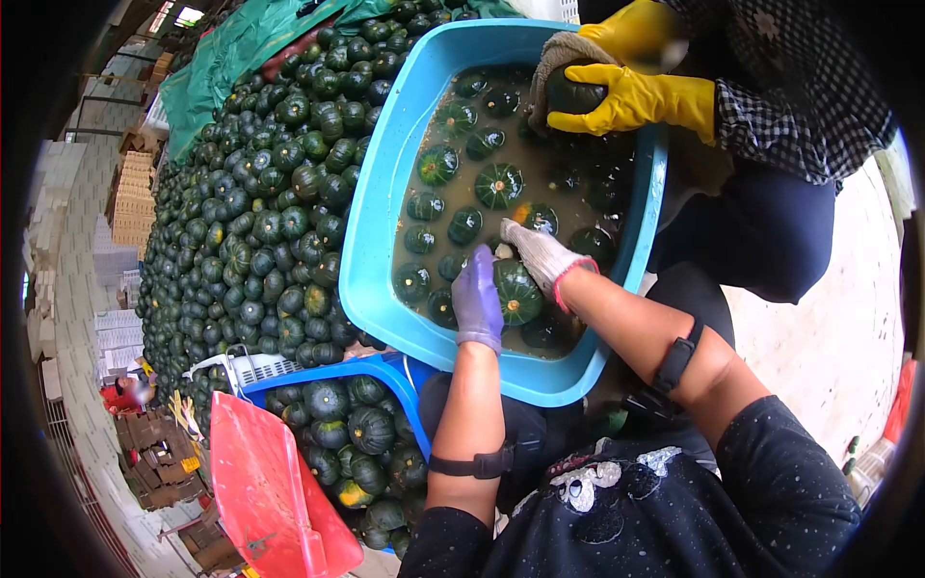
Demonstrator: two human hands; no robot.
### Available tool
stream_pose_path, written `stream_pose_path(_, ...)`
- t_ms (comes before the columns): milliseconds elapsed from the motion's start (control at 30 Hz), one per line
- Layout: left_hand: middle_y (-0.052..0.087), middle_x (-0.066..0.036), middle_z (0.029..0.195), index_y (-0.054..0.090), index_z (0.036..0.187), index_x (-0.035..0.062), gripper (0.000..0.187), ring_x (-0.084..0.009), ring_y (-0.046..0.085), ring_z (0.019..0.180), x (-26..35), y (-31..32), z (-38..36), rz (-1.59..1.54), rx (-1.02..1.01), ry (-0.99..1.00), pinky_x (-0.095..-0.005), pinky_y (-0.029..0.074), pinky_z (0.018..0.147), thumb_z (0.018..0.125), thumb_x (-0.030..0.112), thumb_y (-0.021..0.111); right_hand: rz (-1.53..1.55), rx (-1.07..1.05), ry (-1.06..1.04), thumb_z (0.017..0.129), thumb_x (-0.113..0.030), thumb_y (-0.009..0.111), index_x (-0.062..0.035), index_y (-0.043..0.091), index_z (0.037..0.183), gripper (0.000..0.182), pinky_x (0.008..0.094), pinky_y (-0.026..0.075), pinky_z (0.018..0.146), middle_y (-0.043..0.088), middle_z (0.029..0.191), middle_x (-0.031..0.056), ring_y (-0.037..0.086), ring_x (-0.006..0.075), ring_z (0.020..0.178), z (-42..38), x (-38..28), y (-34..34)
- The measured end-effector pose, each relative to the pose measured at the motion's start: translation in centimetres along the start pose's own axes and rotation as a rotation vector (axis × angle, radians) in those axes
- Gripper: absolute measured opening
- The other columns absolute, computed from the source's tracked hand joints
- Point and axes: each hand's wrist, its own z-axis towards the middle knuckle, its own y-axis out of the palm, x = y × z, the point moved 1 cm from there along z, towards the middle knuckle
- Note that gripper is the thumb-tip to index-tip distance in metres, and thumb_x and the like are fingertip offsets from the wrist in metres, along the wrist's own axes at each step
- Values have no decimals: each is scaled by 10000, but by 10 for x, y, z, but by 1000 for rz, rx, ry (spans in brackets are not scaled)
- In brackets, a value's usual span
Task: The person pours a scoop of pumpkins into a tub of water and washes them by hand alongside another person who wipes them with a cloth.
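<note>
A dark green squash (516, 292) sits between two gloved hands at the near edge of a blue tub (371, 231) of murky water; the left hand (477, 301) clasps its left flank, the right hand (540, 254) presses its top; both grips grasping the squash; a co-worker's yellow gloves (631, 96) scrub another squash opposite.

1. The left hand (477, 301) wears a purple glove.
2. The right hand (540, 255) wears a grey-white glove with a red cuff.
3. The squash (517, 292) between them is dark green with paler stripes.
4. The tub (371, 231) is light blue; its water is murky brown.
5. A co-worker's gloves (631, 96) are yellow, the sleeve (800, 116) black-and-white checked.
6. The crate (385, 369) is blue, the scoop (270, 491) red.
</note>
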Motion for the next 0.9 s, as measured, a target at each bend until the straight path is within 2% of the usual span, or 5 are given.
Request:
stream_pose_path(67,686,-89,1028,633,1125,-5,542,-210,653,898,-7,-1,2,-653,-133,-256,-325,512,837,938,494,539,283,80,-103,946,-458,491,-1,637,1037,488,345,472,810,658,952,126,614,214,847,-22,9,10)
stream_pose_path(300,518,-74,1292,448,1365,149,638,-274,488,1218,8,15,-32,-153,-65,-198,-542,537,833,863,476,668,-323,294,-308,907,-401,475,-9,648,908,429,362,455,743,640,816,171,622,273,776,-41,-26,-4)
stream_pose_path(500,559,-161,1223,481,1264,60,473,-264,599,1122,176,-47,94,-626,-73,320,-402,543,949,939,395,564,670,323,-603,963,-334,523,-15,610,1000,333,242,423,530,519,756,12,466,94,619,-69,-103,-7)
stream_pose_path(733,429,-212,1429,440,1404,67,765,-310,508,1253,60,83,95,1419,-553,-17,-379,433,1025,776,400,722,802,138,-579,975,-303,575,-49,586,1042,263,267,436,603,578,905,18,508,125,715,-70,-114,-31)
stream_pose_path(900,560,-187,1322,608,1249,77,514,-312,543,1237,-56,106,121,1703,-521,0,-444,463,992,807,337,651,797,96,-494,950,-274,604,-117,573,984,164,263,428,564,591,898,9,521,125,698,-58,-105,-19)
